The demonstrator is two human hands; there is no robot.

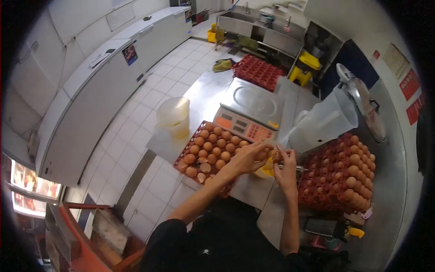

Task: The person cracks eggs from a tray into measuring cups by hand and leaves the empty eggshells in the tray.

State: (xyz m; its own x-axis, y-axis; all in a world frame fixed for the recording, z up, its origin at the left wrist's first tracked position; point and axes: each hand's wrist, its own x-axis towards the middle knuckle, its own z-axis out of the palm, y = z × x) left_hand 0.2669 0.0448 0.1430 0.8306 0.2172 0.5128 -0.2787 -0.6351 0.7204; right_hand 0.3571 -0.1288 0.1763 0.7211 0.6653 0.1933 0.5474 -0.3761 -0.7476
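My left hand (250,158) is closed around a brown egg (261,156), above a yellow container (264,171) that is partly hidden by my hands. Close beside it, my right hand (286,168) has its fingers pressed together on a piece of brown eggshell (276,157). A metal utensil (299,168) sticks out to the right by that hand. Under and beside my left forearm lies a red tray of brown eggs (197,135), with broken shells (202,172) at its near end.
A scale (252,105) stands beyond my hands, with empty red trays (258,70) behind it. A clear jug (173,119) is at the left. To the right are a large translucent container (326,120) and stacked egg trays (324,177).
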